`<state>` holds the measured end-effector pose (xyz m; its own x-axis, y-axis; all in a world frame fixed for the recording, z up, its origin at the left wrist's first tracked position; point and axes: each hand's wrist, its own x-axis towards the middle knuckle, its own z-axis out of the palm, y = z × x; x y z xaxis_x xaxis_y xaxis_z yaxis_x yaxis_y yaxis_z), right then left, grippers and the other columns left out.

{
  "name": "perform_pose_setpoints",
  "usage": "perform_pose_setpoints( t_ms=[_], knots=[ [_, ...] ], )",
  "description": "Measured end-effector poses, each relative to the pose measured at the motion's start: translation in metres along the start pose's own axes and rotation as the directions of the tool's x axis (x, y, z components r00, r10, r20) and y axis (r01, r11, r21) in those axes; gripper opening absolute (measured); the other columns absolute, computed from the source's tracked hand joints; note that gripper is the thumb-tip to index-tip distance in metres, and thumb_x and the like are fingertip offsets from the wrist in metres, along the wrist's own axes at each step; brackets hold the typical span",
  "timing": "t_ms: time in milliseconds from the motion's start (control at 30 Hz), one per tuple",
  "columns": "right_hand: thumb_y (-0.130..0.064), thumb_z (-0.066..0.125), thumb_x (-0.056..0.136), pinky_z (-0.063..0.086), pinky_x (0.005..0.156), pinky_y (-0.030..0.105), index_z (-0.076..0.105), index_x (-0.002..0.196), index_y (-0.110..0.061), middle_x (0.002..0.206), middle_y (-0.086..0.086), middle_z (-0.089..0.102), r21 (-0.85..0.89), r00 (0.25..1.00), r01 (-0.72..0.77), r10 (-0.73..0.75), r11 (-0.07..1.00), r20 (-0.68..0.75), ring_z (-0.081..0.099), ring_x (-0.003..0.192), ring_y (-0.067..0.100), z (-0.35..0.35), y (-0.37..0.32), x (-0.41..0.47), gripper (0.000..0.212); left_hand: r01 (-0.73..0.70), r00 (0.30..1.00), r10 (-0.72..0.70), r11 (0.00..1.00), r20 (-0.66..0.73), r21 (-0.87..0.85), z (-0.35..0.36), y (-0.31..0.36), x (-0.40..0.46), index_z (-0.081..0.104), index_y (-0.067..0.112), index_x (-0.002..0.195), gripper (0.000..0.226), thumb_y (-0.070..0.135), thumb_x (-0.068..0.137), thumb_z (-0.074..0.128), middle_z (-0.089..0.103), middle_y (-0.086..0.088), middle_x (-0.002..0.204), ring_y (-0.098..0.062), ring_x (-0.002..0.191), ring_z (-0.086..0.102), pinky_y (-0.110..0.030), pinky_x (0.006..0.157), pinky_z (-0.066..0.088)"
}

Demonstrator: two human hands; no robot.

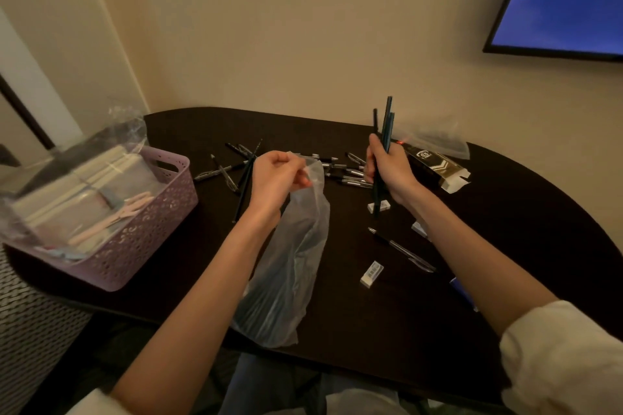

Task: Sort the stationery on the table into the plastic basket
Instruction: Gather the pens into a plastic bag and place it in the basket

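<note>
Pencils [384, 145] stand bunched upright in the right hand [387, 168], fingers curled round them; the left hand [276, 175] pinches the plastic bag [286, 263] mouth. A narrow, limp opening could make them snag or spill. Farther left, the basket [135, 239] waits

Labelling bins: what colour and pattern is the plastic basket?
Light purple plastic basket, walls perforated with small cut-out holes; head view.

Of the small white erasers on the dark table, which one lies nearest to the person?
The white rectangular eraser beside the lone pen. The other erasers, one below the right hand, lie farther away.
</note>
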<state>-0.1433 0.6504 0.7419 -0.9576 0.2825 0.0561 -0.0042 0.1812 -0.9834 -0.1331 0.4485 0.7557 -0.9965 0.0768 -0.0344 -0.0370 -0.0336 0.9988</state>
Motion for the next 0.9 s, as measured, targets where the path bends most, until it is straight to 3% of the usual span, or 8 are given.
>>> perform_pose_setpoints(
  t_ms=[67,133,233,333,667,900],
  knots=[
    [-0.028,0.036,0.104,0.051,0.056,0.027,0.055,0.093,-0.009,0.06,0.001,0.053,0.033,0.998,0.063,-0.062,0.998,-0.03,0.055,0.052,0.013,0.011,-0.001,0.002,0.029,-0.004,1.0,0.004,1.0,-0.021,0.004,-0.006,0.0,0.0,0.064,0.007,0.101,0.01,0.008,0.092,0.06,0.065,-0.003,0.074,-0.01,0.068,0.065,-0.027,0.075,0.059],
    [-0.027,0.038,0.103,0.047,0.051,0.022,0.055,0.104,-0.008,0.061,-0.001,0.05,0.082,0.991,0.131,-0.128,0.988,-0.051,0.051,0.051,0.009,0.021,0.001,0.002,0.026,-0.012,0.999,0.012,1.0,-0.034,0.007,-0.012,0.001,0.0,0.064,0.005,0.103,0.011,0.008,0.092,0.06,0.065,-0.003,0.075,-0.01,0.068,0.064,-0.028,0.076,0.059],
    [-0.029,0.044,0.101,0.03,0.041,0.017,0.052,0.085,-0.012,0.057,-0.006,0.038,0.195,0.983,0.15,-0.125,0.969,-0.136,0.035,0.044,0.004,0.035,0.006,0.003,0.025,-0.024,0.999,0.024,1.0,-0.048,0.003,-0.021,0.004,0.0,0.064,0.005,0.101,0.01,0.007,0.092,0.059,0.066,-0.004,0.076,-0.01,0.068,0.064,-0.029,0.077,0.059],
    [-0.024,0.05,0.099,0.025,0.038,0.016,0.044,0.068,-0.016,0.053,-0.006,0.036,0.323,0.975,0.117,-0.048,0.939,-0.215,0.031,0.039,0.002,0.046,0.009,0.004,0.032,-0.029,0.998,0.03,0.999,-0.057,0.014,-0.026,0.006,0.0,0.064,0.007,0.097,0.007,0.007,0.093,0.059,0.066,-0.003,0.075,-0.009,0.066,0.064,-0.026,0.073,0.059],
    [-0.024,0.051,0.098,0.03,0.04,0.017,0.046,0.074,-0.015,0.057,-0.003,0.039,0.261,0.994,0.053,-0.026,0.964,-0.107,0.036,0.041,0.003,0.06,0.033,0.002,0.026,-0.027,0.998,0.03,0.999,-0.051,0.045,-0.03,0.007,0.003,0.064,0.005,0.1,0.009,0.007,0.092,0.061,0.066,-0.005,0.076,-0.011,0.066,0.066,-0.025,0.071,0.059],
    [-0.02,0.053,0.097,0.038,0.05,0.024,0.049,0.07,-0.014,0.055,-0.002,0.043,0.167,0.998,0.036,-0.027,0.985,-0.056,0.042,0.044,0.006,0.06,0.044,-0.004,0.028,-0.023,0.999,0.025,0.999,-0.047,0.043,-0.031,0.009,0.002,0.063,0.003,0.104,0.013,0.006,0.091,0.061,0.066,-0.006,0.077,-0.013,0.066,0.065,-0.024,0.071,0.059]
  ],
)
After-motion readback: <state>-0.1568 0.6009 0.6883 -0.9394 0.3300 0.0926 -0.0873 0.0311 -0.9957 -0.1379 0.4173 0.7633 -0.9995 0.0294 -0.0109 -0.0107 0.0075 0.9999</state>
